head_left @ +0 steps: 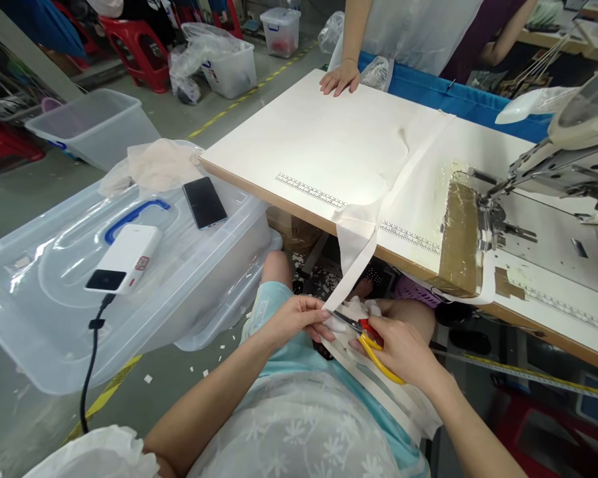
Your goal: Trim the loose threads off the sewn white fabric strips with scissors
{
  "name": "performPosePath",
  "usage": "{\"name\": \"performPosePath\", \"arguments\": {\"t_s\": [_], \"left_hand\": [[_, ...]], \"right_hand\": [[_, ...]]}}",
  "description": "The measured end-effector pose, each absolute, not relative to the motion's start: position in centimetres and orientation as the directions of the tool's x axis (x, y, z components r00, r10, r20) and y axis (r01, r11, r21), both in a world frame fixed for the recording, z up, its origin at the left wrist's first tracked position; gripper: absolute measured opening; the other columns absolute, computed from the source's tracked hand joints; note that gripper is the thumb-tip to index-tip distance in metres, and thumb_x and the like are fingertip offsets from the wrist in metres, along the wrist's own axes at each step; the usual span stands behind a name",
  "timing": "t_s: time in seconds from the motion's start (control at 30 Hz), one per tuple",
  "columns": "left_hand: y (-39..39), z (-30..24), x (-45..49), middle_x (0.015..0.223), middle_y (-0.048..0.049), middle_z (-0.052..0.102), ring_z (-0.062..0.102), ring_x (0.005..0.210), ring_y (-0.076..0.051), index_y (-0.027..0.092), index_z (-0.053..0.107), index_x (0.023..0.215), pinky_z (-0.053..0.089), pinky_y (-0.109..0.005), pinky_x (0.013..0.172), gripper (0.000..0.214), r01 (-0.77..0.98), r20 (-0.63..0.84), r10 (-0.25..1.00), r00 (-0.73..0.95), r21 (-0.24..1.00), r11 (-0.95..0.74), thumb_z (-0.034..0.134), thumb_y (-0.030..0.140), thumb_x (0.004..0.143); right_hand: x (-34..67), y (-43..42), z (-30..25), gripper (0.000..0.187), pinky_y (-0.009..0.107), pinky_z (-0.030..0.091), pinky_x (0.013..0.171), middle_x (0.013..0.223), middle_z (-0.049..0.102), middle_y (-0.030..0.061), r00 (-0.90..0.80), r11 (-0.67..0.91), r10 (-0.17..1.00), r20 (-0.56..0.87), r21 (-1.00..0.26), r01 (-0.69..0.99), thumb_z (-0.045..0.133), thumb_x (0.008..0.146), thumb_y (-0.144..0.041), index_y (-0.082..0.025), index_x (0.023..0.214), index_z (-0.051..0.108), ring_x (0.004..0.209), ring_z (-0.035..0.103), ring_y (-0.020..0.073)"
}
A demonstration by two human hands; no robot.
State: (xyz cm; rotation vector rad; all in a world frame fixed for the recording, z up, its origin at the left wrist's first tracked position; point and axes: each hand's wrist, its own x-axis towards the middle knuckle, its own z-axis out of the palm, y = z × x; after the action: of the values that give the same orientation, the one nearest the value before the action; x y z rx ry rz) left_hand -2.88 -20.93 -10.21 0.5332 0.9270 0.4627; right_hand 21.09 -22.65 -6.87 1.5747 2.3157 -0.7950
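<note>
My left hand [309, 317] pinches a narrow white fabric strip [351, 269] above my lap. From there the strip runs up over the table's front edge and back across the white tabletop. In my right hand [401, 348] is a pair of scissors [376, 358] with yellow and red handles. Their dark blades point left and lie against the strip, close to my left fingertips. How far the blades are apart I cannot make out. More white fabric strips [379, 385] lie over my lap and hang down to the right.
A sewing machine [568, 153] stands on the right of the white table [259, 133]. Across it rests another person's hand [339, 78]. To my left, a lidded plastic bin [179, 279] carries a phone [204, 202], a power bank [124, 257] with a cable, and pale fabric [162, 166].
</note>
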Motion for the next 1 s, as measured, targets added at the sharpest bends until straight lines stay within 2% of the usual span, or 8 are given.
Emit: {"name": "performPosePath", "arguments": {"t_s": [0.23, 0.5, 0.6, 0.7, 0.77, 0.83, 0.9, 1.0], "left_hand": [[-21.0, -10.4, -2.8, 0.064, -0.0088, 0.073, 0.071, 0.062, -0.019, 0.012, 0.066, 0.076, 0.051, -0.022, 0.054, 0.049, -0.139, -0.617, 0.583, 0.529, 0.615, 0.776, 0.083, 0.057, 0.063], [-20.9, -10.6, -3.0, 0.064, -0.0079, 0.073, 0.071, 0.062, -0.019, 0.013, 0.064, 0.075, 0.051, -0.022, 0.054, 0.05, -0.129, -0.617, 0.575, 0.538, 0.613, 0.779, 0.084, 0.057, 0.06], [-20.9, -10.7, -3.0, 0.064, -0.0084, 0.073, 0.071, 0.062, -0.019, 0.015, 0.06, 0.07, 0.051, -0.023, 0.054, 0.049, -0.111, -0.617, 0.571, 0.542, 0.621, 0.776, 0.083, 0.058, 0.062], [-21.0, -10.8, -3.0, 0.065, -0.0087, 0.072, 0.071, 0.065, -0.021, 0.016, 0.058, 0.07, 0.051, -0.024, 0.056, 0.05, -0.088, -0.615, 0.564, 0.552, 0.629, 0.772, 0.08, 0.06, 0.065], [-20.8, -10.9, -3.3, 0.066, -0.008, 0.072, 0.071, 0.065, -0.021, 0.015, 0.062, 0.081, 0.051, -0.026, 0.058, 0.049, -0.025, -0.61, 0.563, 0.557, 0.666, 0.746, 0.074, 0.062, 0.07], [-20.3, -11.1, -3.8, 0.08, -0.0092, 0.073, 0.069, 0.067, -0.02, 0.015, 0.065, 0.104, 0.05, -0.028, 0.059, 0.051, 0.099, -0.589, 0.635, 0.5, 0.767, 0.634, 0.069, 0.058, 0.077], [-19.2, -11.3, -4.3, 0.102, -0.012, 0.07, 0.066, 0.074, -0.02, 0.016, 0.059, 0.125, 0.049, -0.03, 0.063, 0.056, 0.261, -0.493, 0.802, 0.338, 0.868, 0.423, 0.064, 0.052, 0.083], [-16.8, -11.7, -4.2, 0.121, -0.0149, 0.062, 0.061, 0.1, -0.025, 0.016, 0.056, 0.13, 0.048, -0.035, 0.085, 0.049, 0.436, -0.152, 0.98, 0.127, 0.896, 0.083, 0.055, 0.043, 0.09]], "right_hand": [[21.2, -22.9, -7.5, 0.048, 0.029, 0.017, 0.052, 0.058, 0.054, 0.0023, -0.389, 0.267, 0.798, -0.46, -0.308, 0.913, 0.045, 0.093, -0.061, -0.022, 0.065, 0.038, 0.052, 0.05, 0.017], [20.4, -22.7, -7.4, 0.045, 0.028, 0.018, 0.052, 0.066, 0.059, 0.0033, -0.413, 0.323, 0.799, -0.436, -0.268, 0.908, 0.046, 0.093, -0.06, -0.021, 0.071, 0.043, 0.058, 0.055, 0.0189], [20.1, -22.6, -7.6, 0.046, 0.028, 0.017, 0.052, 0.061, 0.056, 0.003, -0.379, 0.285, 0.802, -0.462, -0.263, 0.922, 0.049, 0.093, -0.058, -0.021, 0.067, 0.042, 0.056, 0.053, 0.0185], [20.4, -22.7, -7.9, 0.048, 0.028, 0.018, 0.052, 0.058, 0.054, 0.0021, -0.349, 0.217, 0.803, -0.484, -0.308, 0.926, 0.05, 0.092, -0.058, -0.021, 0.064, 0.04, 0.052, 0.049, 0.0167], [21.1, -23.3, -8.2, 0.049, 0.027, 0.021, 0.052, 0.057, 0.052, 0.0008, -0.342, 0.166, 0.811, -0.476, -0.373, 0.913, 0.05, 0.091, -0.06, -0.022, 0.063, 0.038, 0.051, 0.045, 0.0155], [21.9, -24.3, -8.5, 0.049, 0.027, 0.025, 0.052, 0.058, 0.049, -0.0006, -0.327, 0.092, 0.823, -0.464, -0.459, 0.883, 0.05, 0.09, -0.062, -0.022, 0.064, 0.035, 0.052, 0.043, 0.0151], [22.7, -25.8, -9.1, 0.05, 0.026, 0.028, 0.052, 0.058, 0.045, -0.0019, -0.29, -0.017, 0.839, -0.461, -0.555, 0.832, 0.052, 0.088, -0.063, -0.023, 0.065, 0.034, 0.054, 0.042, 0.015], [23.0, -28.3, -10.1, 0.049, 0.025, 0.033, 0.053, 0.06, 0.042, -0.0032, -0.218, -0.218, 0.841, -0.495, -0.679, 0.701, 0.056, 0.085, -0.063, -0.022, 0.067, 0.038, 0.057, 0.042, 0.0147]]}}
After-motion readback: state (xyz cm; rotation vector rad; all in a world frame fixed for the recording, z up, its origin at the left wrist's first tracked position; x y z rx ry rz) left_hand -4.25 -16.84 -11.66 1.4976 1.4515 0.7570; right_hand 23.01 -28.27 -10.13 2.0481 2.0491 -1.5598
